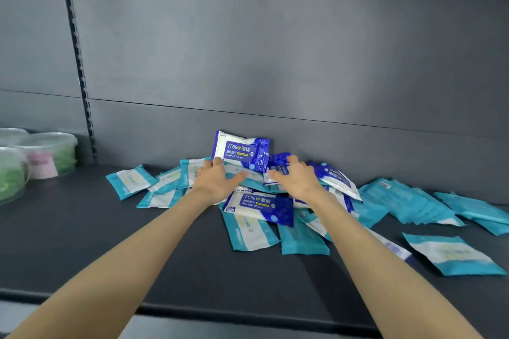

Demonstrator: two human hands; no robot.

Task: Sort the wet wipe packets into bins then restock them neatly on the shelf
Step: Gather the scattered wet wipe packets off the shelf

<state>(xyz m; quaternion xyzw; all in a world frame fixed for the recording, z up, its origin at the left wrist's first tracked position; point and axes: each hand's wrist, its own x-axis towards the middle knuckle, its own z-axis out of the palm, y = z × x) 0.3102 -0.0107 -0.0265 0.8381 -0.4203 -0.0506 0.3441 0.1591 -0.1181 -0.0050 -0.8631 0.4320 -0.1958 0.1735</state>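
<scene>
At the far left stood clear tubs (46, 151) of green and pink goods, well apart from the work; next lay loose teal packets (130, 180), flat on the dark shelf (82, 242). The left hand (217, 181) pinched the lower corner of an upright blue packet (241, 151), tipped against the back wall, probably lifted clear so its colour could be told from the teal; the mixed pile (248, 231) sprawled under both wrists. The right hand (294, 176) curled its fingers over a second blue packet (278, 165), seemingly gathering the blues together; another blue one (260, 206) lay flat nearer the front. Farther right, a teal row (407, 201) leaned overlapped, perhaps already grouped; sorting looked barely begun.
</scene>
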